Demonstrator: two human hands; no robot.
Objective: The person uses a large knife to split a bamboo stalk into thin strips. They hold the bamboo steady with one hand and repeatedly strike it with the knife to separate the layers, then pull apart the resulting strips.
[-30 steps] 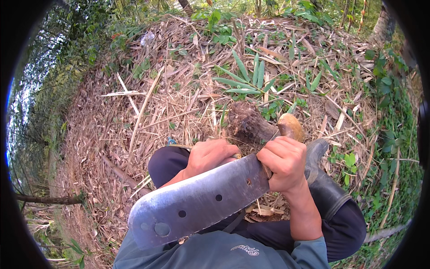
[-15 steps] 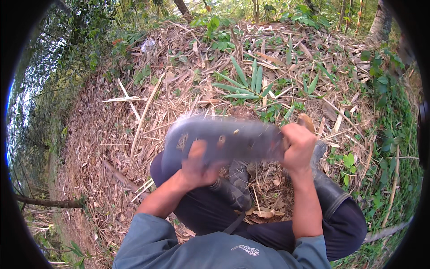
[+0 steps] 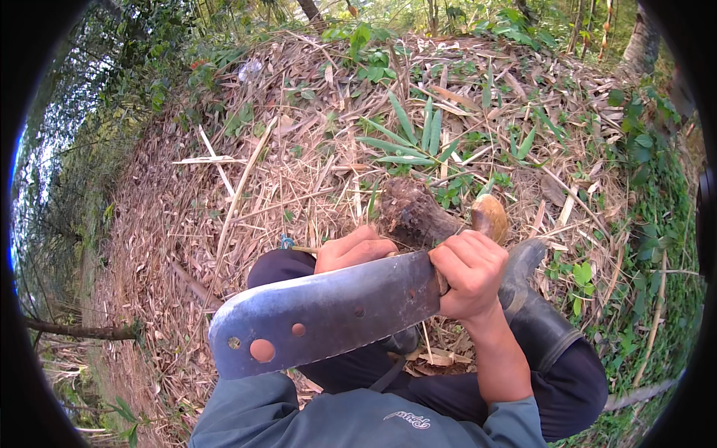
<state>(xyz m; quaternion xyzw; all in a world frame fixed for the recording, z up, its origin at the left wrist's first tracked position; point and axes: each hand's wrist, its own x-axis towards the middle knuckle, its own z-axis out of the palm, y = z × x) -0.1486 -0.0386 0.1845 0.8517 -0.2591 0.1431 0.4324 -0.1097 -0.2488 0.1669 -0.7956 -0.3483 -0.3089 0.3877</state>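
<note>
My right hand (image 3: 470, 272) is closed around the wooden handle (image 3: 489, 217) of a machete. Its broad grey blade (image 3: 328, 310), pierced by several round holes, stretches leftward and slants down over my lap. Just beyond the blade's upper edge, my left hand (image 3: 355, 248) has its fingers curled, with the palm and wrist hidden behind the metal. A thin yellowish stick (image 3: 304, 249) with a blue bit at its end sticks out from the left side of that hand. Near both hands, a rough brown chunk of wood (image 3: 418, 213) lies on the ground.
My bent legs in dark trousers (image 3: 567, 388) and a dark rubber boot (image 3: 541, 328) flank the work spot. Green bamboo leaves (image 3: 418, 134) and pale split strips (image 3: 246, 168) lie on the dry leaf litter ahead. Vines (image 3: 657, 224) grow along the right side.
The machete has swung down and left, closer to my body, and its blur is gone. My left hand has moved from the blade to beyond it, uncovering the wood chunk.
</note>
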